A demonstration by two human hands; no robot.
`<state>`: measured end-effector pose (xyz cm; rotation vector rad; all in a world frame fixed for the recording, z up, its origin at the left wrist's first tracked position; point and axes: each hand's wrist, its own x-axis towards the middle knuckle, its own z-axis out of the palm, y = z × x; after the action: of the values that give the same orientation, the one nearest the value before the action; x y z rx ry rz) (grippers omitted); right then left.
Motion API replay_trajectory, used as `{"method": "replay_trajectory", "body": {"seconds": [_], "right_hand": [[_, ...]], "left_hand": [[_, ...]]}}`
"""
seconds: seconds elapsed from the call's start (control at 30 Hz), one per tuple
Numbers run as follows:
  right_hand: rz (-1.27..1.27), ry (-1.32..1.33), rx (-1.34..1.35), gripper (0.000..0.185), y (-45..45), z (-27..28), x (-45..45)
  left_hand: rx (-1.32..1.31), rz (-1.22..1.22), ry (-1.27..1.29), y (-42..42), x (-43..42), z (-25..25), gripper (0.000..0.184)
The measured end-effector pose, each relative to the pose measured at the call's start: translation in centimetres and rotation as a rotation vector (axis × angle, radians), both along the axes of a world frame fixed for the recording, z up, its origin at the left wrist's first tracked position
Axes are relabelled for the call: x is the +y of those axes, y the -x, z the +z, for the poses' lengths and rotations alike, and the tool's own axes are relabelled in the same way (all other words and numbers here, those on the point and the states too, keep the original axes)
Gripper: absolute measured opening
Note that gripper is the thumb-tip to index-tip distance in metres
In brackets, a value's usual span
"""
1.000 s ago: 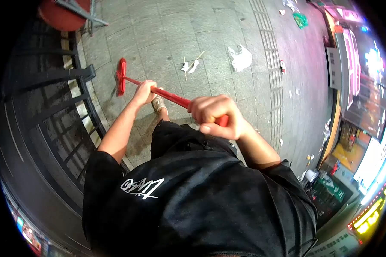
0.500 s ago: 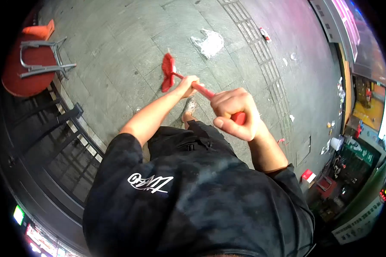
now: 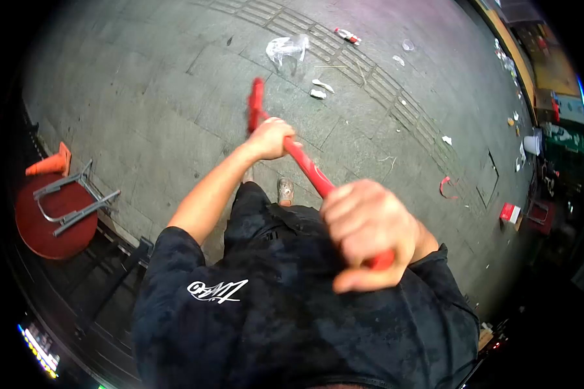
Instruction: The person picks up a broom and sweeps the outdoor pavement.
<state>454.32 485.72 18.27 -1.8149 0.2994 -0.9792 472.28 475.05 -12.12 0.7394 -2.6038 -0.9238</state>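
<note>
A long red broom (image 3: pixel 309 170) slants across the view, held in both of my hands. My left hand (image 3: pixel 270 139) is wrapped round the lower part of the handle. Closer to my chest, my right hand (image 3: pixel 370 233) grips the top end, whose red tip pokes out below the fingers. The red broom head (image 3: pixel 256 104) is past my left hand and blurred; whether it touches the paving I cannot tell. Beyond it lie a crumpled clear plastic bag (image 3: pixel 287 50) and some white scraps (image 3: pixel 318 94).
Grey paving (image 3: pixel 156 97) carries a ribbed tactile strip (image 3: pixel 370 81). A red-labelled bottle (image 3: pixel 348 35) lies by it. To the left are a round red table (image 3: pixel 55 236) with a folded metal frame, an orange cone (image 3: pixel 50 161) and dark railings. A red-and-white box (image 3: pixel 510 212) stands right.
The view has turned, so the table sits lower and the bag higher. My right hand has come down toward my chest with the handle end. White scraps now show beyond the broom head.
</note>
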Motion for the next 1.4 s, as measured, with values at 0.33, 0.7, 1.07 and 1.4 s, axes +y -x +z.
{"method": "replay_trajectory", "body": {"seconds": [0.33, 0.7, 1.07, 1.4], "right_hand": [[-0.385, -0.239, 0.066, 0.035, -0.5, -12.4, -16.4], [-0.244, -0.035, 0.042, 0.052, 2.5, 1.0, -24.2], [-0.353, -0.342, 0.317, 0.045, 9.8, -8.4, -25.5], [0.098, 0.022, 0.153, 0.048, 13.8, 0.5, -21.0]], "left_hand": [[-0.023, 0.172, -0.102, -2.2, -21.5, -14.1, 0.039], [0.341, -0.151, -0.133, 12.4, -25.3, -2.0, 0.033], [0.073, -0.057, -0.383, 24.0, -21.6, -13.4, 0.03], [0.202, -0.011, -0.231, 23.9, -20.0, -1.3, 0.042]]}}
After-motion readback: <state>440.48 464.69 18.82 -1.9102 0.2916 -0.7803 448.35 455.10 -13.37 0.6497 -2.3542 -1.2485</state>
